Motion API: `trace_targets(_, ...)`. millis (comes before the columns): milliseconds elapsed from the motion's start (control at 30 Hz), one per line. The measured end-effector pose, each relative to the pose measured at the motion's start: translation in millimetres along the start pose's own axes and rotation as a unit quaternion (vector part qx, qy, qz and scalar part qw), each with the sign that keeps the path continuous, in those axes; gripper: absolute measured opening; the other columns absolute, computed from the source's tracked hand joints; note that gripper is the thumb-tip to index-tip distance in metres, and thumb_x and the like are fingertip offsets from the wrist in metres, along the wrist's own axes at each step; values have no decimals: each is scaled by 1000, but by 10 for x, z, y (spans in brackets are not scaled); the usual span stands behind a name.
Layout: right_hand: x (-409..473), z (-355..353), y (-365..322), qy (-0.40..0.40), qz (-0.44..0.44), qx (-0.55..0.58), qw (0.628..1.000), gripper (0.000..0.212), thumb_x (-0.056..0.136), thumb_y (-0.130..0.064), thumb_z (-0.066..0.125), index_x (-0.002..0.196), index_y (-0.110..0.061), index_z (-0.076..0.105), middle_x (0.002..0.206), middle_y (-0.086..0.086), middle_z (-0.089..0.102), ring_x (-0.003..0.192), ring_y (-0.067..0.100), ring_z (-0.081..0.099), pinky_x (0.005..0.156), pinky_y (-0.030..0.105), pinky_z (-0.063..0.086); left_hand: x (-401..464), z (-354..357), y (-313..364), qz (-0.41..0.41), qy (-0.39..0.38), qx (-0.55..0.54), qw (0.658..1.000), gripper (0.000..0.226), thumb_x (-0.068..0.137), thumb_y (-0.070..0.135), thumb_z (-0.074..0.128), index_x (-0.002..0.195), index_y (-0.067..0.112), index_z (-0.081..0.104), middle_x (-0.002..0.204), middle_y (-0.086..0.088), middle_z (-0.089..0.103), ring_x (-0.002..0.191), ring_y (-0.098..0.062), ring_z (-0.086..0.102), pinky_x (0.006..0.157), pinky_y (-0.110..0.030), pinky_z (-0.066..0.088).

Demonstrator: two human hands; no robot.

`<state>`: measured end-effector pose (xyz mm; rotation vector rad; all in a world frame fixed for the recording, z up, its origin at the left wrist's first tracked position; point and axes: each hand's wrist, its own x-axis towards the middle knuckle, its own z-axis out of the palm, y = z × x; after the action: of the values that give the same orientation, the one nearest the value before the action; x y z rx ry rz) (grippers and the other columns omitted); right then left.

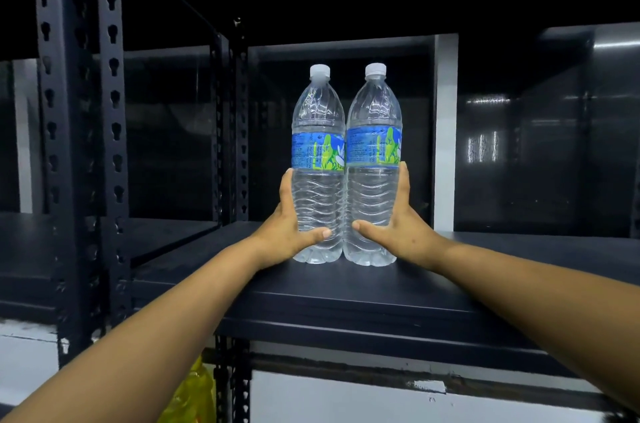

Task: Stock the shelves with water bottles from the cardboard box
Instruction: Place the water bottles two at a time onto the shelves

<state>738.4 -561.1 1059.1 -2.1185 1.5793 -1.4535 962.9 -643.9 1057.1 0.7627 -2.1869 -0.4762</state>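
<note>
The left hand (289,232) grips the lower body of the left water bottle (318,159), thumb curled across its front near the base and fingers reaching up its outer side. The right hand (398,225) mirrors it on the right water bottle (374,159), thumb across the front, fingers up the outer side to the label's lower edge. Between the hands the two bottles stand upright, side by side and touching, both clear with white caps and blue-and-green labels. Their bases rest on the dark shelf (346,291) that runs beneath the hands and forearms. Left of the left hand rise two perforated metal uprights (79,111) of the rack, with another shelf level behind them. Beyond the bottles a dark glossy back panel (519,145) catches light reflections. Below the left forearm, under the shelf, something yellow (197,391) shows, too partly hidden to identify.
</note>
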Motion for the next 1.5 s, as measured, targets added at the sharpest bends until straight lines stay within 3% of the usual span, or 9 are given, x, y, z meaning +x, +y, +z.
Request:
trace_targets(133, 70, 37, 45, 3, 1, 6, 1000, 129, 78, -47, 74, 133, -49, -43, 156, -3, 29, 138, 9, 36, 110, 26, 27, 95, -46, -69, -1, -29, 7, 1000, 125, 82, 49, 72, 132, 49, -43, 163, 5, 14, 146, -13, 25, 121, -42, 22)
trace_targets(267, 127, 61, 77, 3, -5, -1, 1000, 130, 76, -52, 73, 131, -50, -44, 157, -4, 27, 141, 10, 31, 117, 34, 26, 171, -70, -139, 9, -46, 14, 999, 123, 82, 50, 70, 122, 56, -46, 163, 6, 11, 147, -12, 22, 121, -41, 21)
trace_targets(367, 167, 73, 106, 1, -2, -6, 1000, 129, 74, -55, 73, 129, -53, -44, 157, -2, 27, 142, 12, 31, 118, 41, 26, 219, -75, -162, 8, -47, 13, 999, 126, 84, 47, 70, 132, 44, -46, 163, 5, 13, 146, -12, 23, 121, -40, 22)
trace_targets(600, 263, 121, 172, 12, 5, -6, 1000, 129, 68, -59, 72, 122, -59, -45, 155, 0, 28, 139, 11, 34, 116, 37, 27, 310, -92, -225, 20, -62, 21, 998, 129, 78, 55, 68, 134, 38, -46, 164, 7, 5, 148, -9, 18, 122, -40, 21)
trace_targets(867, 386, 173, 244, 18, 4, -10, 1000, 129, 61, -66, 70, 119, -61, -45, 156, 0, 28, 140, 11, 33, 117, 41, 28, 412, -83, -239, -8, -63, 53, 997, 125, 90, 35, 68, 134, 24, -49, 163, 2, 12, 145, -11, 23, 114, -24, 20)
trace_targets(1000, 448, 192, 295, 18, 6, -11, 1000, 130, 60, -67, 71, 118, -62, -46, 155, 1, 29, 138, 12, 35, 117, 42, 29, 454, -93, -250, -6, -70, 66, 995, 124, 91, 34, 67, 133, 21, -50, 163, 1, 13, 145, -12, 25, 115, -25, 21)
trace_targets(1167, 533, 214, 362, 25, 22, -3, 999, 132, 58, -68, 73, 120, -64, -43, 152, 3, 33, 134, 17, 42, 114, 48, 33, 498, -119, -286, -10, -80, 69, 994, 126, 90, 36, 67, 131, 25, -52, 162, 1, 19, 143, -13, 30, 120, -36, 24)
trace_targets(1500, 626, 239, 429, 31, 23, -13, 999, 134, 58, -70, 74, 125, -61, -42, 153, 4, 31, 136, 18, 41, 113, 51, 33, 517, -120, -263, -26, -69, 66, 995, 124, 91, 32, 67, 135, 21, -48, 157, 0, 32, 138, -15, 39, 115, -29, 27)
